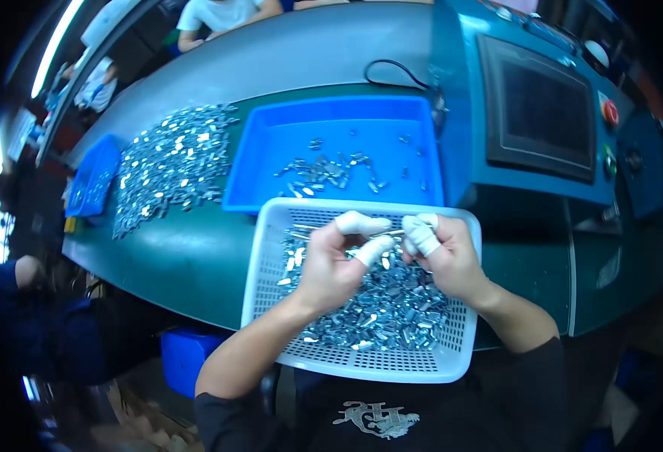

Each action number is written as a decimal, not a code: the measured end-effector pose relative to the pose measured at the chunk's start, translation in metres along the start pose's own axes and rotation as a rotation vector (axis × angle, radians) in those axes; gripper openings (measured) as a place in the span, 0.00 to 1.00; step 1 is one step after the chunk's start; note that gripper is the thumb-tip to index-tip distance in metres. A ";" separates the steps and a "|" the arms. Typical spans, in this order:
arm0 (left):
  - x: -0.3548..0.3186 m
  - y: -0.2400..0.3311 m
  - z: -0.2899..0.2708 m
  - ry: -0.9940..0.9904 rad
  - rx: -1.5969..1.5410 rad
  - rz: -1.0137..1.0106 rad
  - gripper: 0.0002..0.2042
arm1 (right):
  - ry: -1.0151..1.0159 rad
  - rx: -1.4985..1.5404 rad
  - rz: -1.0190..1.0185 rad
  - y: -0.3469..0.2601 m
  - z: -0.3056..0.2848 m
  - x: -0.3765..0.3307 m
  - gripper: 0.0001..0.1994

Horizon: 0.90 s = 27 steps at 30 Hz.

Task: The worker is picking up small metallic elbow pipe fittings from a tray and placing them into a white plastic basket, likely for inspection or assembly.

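Note:
White finger covers sit on several fingertips of both my hands, which work close together above a white perforated basket (252,297). My left hand (335,260) is closed in a pinch round a slim metal rod (396,233) that runs across toward the right hand. At the rod's right end, my right hand (452,256) has its fingers pressed together; whatever is between them is hidden. Below the hands, a heap of small shiny metal pieces (391,305) fills much of the basket.
Behind the basket is a blue tray (339,109) with scattered metal pieces. A large metal pile (173,158) lies on the green table (173,256), beside a smaller blue bin (94,177). At right stands a teal machine (459,98) with a dark screen. People sit across the table.

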<state>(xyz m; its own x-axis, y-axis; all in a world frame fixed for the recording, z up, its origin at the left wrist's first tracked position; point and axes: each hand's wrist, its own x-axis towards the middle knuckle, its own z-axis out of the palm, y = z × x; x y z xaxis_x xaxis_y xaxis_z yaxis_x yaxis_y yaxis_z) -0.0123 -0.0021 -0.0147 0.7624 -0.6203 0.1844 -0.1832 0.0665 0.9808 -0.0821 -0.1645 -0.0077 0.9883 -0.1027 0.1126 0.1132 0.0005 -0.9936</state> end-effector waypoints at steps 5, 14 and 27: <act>0.005 0.005 0.005 -0.024 -0.238 -0.054 0.09 | 0.011 0.074 0.039 -0.005 -0.007 -0.001 0.16; 0.020 0.008 -0.012 0.030 0.135 -0.006 0.08 | 0.187 0.022 0.016 -0.006 -0.006 0.000 0.16; 0.014 -0.015 -0.003 -0.158 1.126 0.143 0.05 | 0.048 0.123 0.066 -0.009 -0.011 0.005 0.14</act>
<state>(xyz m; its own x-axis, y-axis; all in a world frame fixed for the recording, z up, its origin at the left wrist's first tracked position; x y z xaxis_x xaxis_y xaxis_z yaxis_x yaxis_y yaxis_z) 0.0029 -0.0099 -0.0265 0.6176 -0.7601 0.2019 -0.7746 -0.5432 0.3240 -0.0789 -0.1757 0.0012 0.9884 -0.1458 0.0433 0.0626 0.1304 -0.9895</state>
